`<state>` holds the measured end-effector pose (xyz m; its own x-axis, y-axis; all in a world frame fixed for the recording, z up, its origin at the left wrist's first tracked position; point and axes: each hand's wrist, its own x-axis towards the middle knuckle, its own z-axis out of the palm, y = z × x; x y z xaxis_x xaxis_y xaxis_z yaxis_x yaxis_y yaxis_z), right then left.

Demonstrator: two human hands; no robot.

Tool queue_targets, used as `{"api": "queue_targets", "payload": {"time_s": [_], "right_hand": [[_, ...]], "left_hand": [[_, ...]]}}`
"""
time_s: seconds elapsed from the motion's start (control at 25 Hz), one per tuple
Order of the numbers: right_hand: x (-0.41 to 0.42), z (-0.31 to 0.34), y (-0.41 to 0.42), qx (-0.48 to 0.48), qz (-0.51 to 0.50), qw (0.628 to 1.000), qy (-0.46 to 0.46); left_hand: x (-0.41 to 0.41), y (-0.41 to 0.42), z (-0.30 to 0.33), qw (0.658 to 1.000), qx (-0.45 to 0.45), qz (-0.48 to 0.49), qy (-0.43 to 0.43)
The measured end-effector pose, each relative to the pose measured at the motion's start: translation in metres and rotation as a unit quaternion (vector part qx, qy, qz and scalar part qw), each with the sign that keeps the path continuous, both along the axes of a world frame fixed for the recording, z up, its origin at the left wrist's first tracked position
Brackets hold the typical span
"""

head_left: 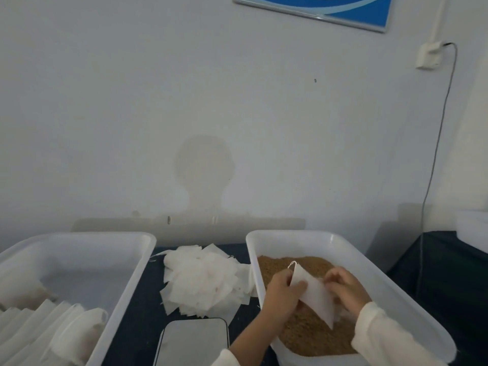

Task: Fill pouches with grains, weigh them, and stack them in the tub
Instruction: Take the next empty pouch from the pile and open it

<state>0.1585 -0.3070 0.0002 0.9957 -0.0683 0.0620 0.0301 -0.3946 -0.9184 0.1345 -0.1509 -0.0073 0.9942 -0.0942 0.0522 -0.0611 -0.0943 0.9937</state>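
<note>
- Pouch point(314, 294), white and flat, with a short drawstring loop at its upper corner, sits between both hands above the brown grains point(311, 336), tilted with its lower corner pointing down toward them.
- Left hand point(284, 289) pinches the pouch's left edge, thumb across the front face and fingers curled behind.
- Right hand point(346, 286) grips the pouch's right edge with curled fingers; pale sleeves cover both wrists.
- Grain tub point(396, 286), white and rectangular, holds the grains, and both hands and the pouch hang inside its walls, toward its near half.
- Just left of the grain tub lies a loose heap of empty pouches point(203, 281) on the dark tabletop point(134, 320).
- In front of that heap, near the grain tub's near-left corner, sits a flat slab with a pale glossy top and dark rim, probably the scale point(194, 342).
- Farther left of the grain tub, beyond the heap, stands a second white tub point(132, 276) with filled pouches point(60, 331) stacked in its near end.
</note>
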Motion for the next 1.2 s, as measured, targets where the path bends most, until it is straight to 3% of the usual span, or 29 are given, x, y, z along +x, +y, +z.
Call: {"api": "queue_targets", "payload": {"time_s": [0.08,0.2,0.36,0.6,1.2], "right_hand": [[0.0,-0.011,-0.003,-0.076,-0.031,0.995,-0.056],[-0.004,-0.015,0.001,-0.039,0.064,0.997,-0.007],[0.0,-0.017,0.007,-0.047,0.125,0.989,0.065],[0.014,-0.026,-0.003,0.064,0.062,0.99,0.108],[0.01,-0.027,-0.001,0.104,0.117,0.982,0.101]], "left_hand": [[0.007,-0.008,-0.006,0.993,0.111,0.009,-0.023],[0.01,-0.015,-0.012,0.982,0.185,-0.001,-0.031],[0.01,-0.019,-0.018,0.98,0.186,-0.063,-0.033],[0.011,-0.019,-0.016,0.996,0.08,-0.018,-0.028],[0.011,-0.018,-0.019,0.986,0.16,-0.021,-0.044]]}}
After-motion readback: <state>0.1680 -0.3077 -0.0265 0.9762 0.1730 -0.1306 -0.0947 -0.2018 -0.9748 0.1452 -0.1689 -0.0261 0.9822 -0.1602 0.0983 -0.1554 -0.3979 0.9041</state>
